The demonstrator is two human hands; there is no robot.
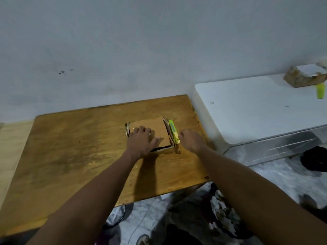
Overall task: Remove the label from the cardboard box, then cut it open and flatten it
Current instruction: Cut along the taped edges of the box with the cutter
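Note:
A small brown cardboard box (155, 128) lies on the wooden table (70, 147), its top flap pressed nearly flat, with a dark gap along its near edge. My left hand (142, 141) rests palm down on the box with fingers spread. A yellow-green utility knife (173, 130) lies on the table against the box's right side. My right hand (190, 139) hovers just right of the knife's near end, fingers curled, and I cannot tell whether it touches the knife.
A white cabinet top (251, 110) stands right of the table, carrying a torn cardboard box (304, 76) and a second green cutter (320, 91). A blue-grey wall rises behind. Below the table's near edge, the floor holds a dark bag (223, 209) and clutter.

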